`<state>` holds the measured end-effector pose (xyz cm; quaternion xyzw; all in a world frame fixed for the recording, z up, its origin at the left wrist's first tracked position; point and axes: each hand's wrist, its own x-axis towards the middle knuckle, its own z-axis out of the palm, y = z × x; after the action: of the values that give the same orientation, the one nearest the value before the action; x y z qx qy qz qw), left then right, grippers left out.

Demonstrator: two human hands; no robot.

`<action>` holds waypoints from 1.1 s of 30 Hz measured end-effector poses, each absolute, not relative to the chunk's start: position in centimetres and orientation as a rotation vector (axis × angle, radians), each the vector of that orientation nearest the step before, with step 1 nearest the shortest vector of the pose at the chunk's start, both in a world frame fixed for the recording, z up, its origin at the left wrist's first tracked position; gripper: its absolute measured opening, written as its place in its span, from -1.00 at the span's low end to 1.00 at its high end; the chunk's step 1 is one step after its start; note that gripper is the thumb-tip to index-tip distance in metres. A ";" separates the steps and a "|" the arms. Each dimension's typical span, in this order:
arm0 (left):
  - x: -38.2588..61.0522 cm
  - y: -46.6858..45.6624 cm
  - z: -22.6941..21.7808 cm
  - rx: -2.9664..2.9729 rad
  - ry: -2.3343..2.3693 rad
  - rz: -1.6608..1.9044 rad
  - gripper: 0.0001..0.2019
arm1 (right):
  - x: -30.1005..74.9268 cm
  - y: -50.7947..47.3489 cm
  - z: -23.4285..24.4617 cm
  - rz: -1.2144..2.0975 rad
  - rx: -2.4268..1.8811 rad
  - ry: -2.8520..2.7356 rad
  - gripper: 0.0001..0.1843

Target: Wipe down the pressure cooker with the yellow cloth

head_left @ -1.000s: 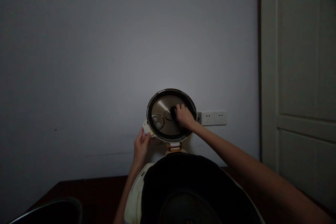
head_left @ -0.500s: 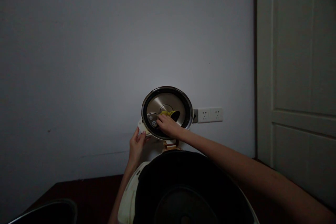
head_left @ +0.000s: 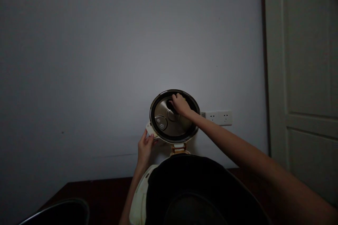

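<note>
A white rice cooker (head_left: pixel 139 197) stands open in front of me, its dark inner cavity (head_left: pixel 200 190) filling the lower middle. Its round lid (head_left: pixel 165 126) stands upright against the wall, metal inner plate facing me. My left hand (head_left: pixel 145 147) grips the lid's white lower left edge. My right hand (head_left: pixel 180 103) is closed on a dark cloth or sponge, mostly hidden under the fingers, and presses it on the upper part of the metal plate.
A dark wooden table (head_left: pixel 100 197) carries the cooker. A dark pot rim (head_left: pixel 60 211) shows at the bottom left. A white wall socket strip (head_left: pixel 220 117) sits right of the lid. A pale door (head_left: pixel 303 77) fills the right side.
My right hand slid from the lid's middle right to its lower left, then up to the top of the plate. My left hand kept its hold on the lid's edge.
</note>
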<state>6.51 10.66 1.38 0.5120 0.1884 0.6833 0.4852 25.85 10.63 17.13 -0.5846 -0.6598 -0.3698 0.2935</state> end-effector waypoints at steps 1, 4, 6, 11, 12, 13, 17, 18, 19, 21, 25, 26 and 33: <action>6.5 10.8 1.3 1.239 0.464 1.659 -0.33 | 24.6 10.9 17.1 -0.989 -1.527 -1.791 -0.72; 6.5 11.0 1.2 1.226 0.479 1.652 -0.32 | 21.4 11.2 15.7 -1.011 -1.393 -1.951 -0.76; 6.5 11.1 1.2 1.222 0.480 1.651 -0.32 | 20.8 11.3 14.9 -1.023 -1.295 -2.040 -0.77; 6.4 10.6 1.4 1.241 0.459 1.642 -0.31 | 23.9 11.4 17.0 -1.022 -1.298 -1.983 -0.76; 6.4 10.5 1.4 1.244 0.457 1.643 -0.31 | 24.6 11.4 17.5 -1.022 -1.330 -1.955 -0.77; 6.4 10.4 1.5 1.246 0.458 1.646 -0.31 | 25.2 11.3 17.8 -1.021 -1.355 -1.933 -0.77; 6.5 10.4 1.6 1.250 0.467 1.648 -0.29 | 25.2 10.6 16.1 -1.010 -1.381 -1.918 -0.78; 6.5 10.4 1.5 1.251 0.464 1.649 -0.29 | 24.7 10.4 15.2 -0.993 -1.362 -1.950 -0.79; 6.6 10.5 1.5 1.251 0.461 1.650 -0.30 | 24.2 10.3 14.5 -0.970 -1.335 -1.990 -0.80; 6.6 10.7 1.5 1.252 0.464 1.653 -0.31 | 23.2 10.4 13.8 -0.927 -1.285 -2.052 -0.81; 6.6 10.8 1.3 1.239 0.473 1.652 -0.34 | 23.1 11.4 15.4 -0.925 -1.317 -1.951 -0.81; 6.6 10.8 1.3 1.237 0.468 1.653 -0.34 | 23.5 11.6 16.1 -0.929 -1.335 -1.901 -0.80; 6.6 10.6 1.3 1.222 0.473 1.660 -0.34 | 26.0 11.6 16.7 -0.920 -1.521 -1.584 -0.75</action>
<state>6.60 10.63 1.31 0.5032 0.1948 0.6838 0.4912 26.04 11.58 16.67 -0.5931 -0.6178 -0.3589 0.3712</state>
